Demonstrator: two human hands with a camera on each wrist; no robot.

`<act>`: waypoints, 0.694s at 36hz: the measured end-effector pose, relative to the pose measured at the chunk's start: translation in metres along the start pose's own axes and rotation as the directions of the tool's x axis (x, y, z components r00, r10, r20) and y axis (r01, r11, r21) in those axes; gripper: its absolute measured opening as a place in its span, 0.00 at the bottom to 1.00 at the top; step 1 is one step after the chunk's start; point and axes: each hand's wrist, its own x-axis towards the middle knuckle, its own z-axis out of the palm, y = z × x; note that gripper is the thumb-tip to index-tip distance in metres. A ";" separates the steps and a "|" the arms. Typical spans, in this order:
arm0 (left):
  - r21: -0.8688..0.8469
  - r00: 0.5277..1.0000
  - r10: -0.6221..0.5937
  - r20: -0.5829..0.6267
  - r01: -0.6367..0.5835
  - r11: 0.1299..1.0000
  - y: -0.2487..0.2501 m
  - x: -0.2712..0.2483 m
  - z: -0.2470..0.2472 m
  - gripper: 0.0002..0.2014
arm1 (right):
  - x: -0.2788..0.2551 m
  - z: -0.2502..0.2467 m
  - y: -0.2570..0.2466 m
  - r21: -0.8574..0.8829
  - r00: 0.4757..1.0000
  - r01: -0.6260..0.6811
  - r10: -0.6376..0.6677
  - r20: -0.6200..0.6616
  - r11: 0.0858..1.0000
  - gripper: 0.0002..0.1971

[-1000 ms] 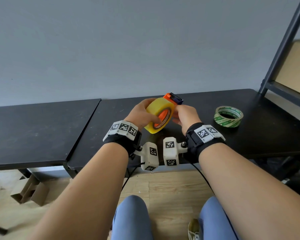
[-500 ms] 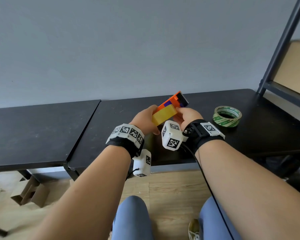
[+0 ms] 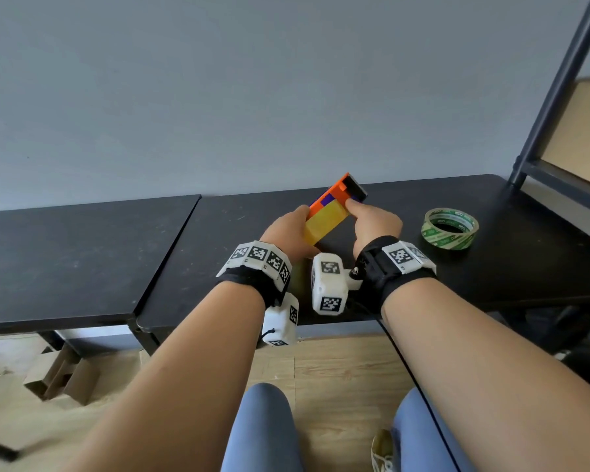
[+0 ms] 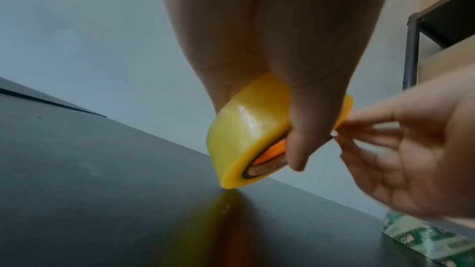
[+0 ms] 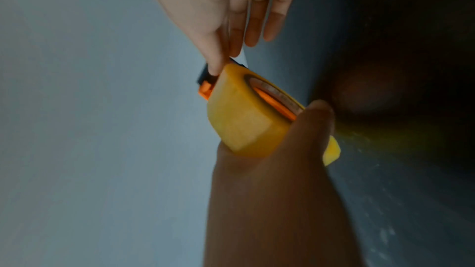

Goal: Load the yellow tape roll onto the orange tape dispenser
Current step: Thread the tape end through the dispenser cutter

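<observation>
Compared with a second ago, the yellow tape roll (image 3: 325,223) is turned edge-on and lowered toward the black table (image 3: 218,233); its lower edge is just above the tabletop. The orange tape dispenser (image 3: 336,194) is seen inside the roll's core, so the roll is judged seated on the hub. The roll is gripped by the left hand (image 3: 288,235), thumb curled across its side. The dispenser's black end is pinched by the right hand (image 3: 372,228), other fingers relaxed. A green tape roll (image 3: 450,231) lies right of the yellow roll, well apart. No containers are seen.
</observation>
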 end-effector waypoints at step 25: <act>-0.144 0.996 -0.066 -0.067 0.056 0.988 -0.012 -0.006 0.000 0.26 | -0.010 0.001 -0.001 -0.150 0.949 -0.006 0.053 0.310 0.989 0.16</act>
